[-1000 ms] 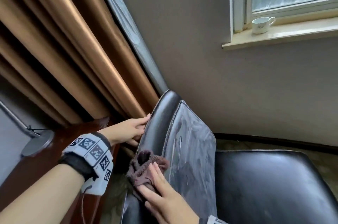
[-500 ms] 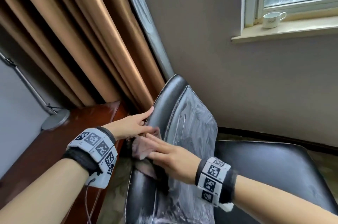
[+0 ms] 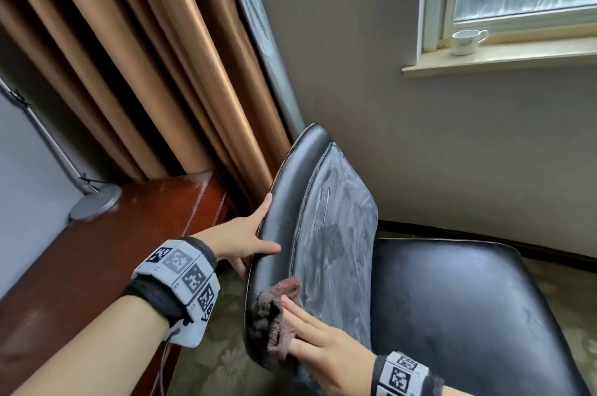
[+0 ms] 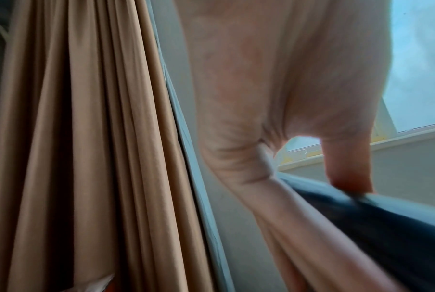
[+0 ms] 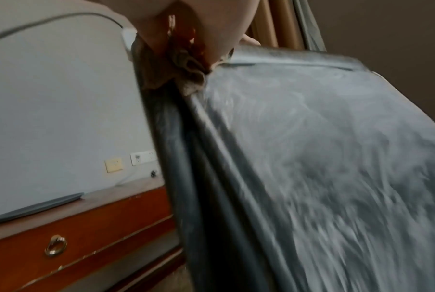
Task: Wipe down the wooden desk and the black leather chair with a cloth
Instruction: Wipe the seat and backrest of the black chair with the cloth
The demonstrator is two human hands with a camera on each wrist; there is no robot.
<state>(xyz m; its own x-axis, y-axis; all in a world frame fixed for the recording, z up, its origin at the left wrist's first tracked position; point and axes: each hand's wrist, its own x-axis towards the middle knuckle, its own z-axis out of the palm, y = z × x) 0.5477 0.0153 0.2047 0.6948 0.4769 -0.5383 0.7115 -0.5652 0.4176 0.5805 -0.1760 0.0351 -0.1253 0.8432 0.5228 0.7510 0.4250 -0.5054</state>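
**Wiping the chair's backrest edge, hemmed in on one side**

Pressing the cloth against the rounded side edge of the chair backrest, my right hand lies on it with fingers straight and flat, low on that edge. My left hand steadies the same edge higher up: thumb laid across the front of the roll, index finger pointing up along its outer side, the other fingers wrapped behind, as the left wrist view shows.

The backrest face beside the cloth is streaked pale grey with wipe marks; the seat to the right of the backrest is dark and glossy.

Left of the backrest edge there is only a narrow strip of carpeted floor before the worktop, whose drawer front with a ring pull faces the chair. A lamp base stands on the worktop's far end, well apart from the chair. Behind the top of the backrest hang brown curtains and a grey curtain edge, close to it. Right of the chair the wall is bare, and a white cup sits on the window sill, well above the seat.
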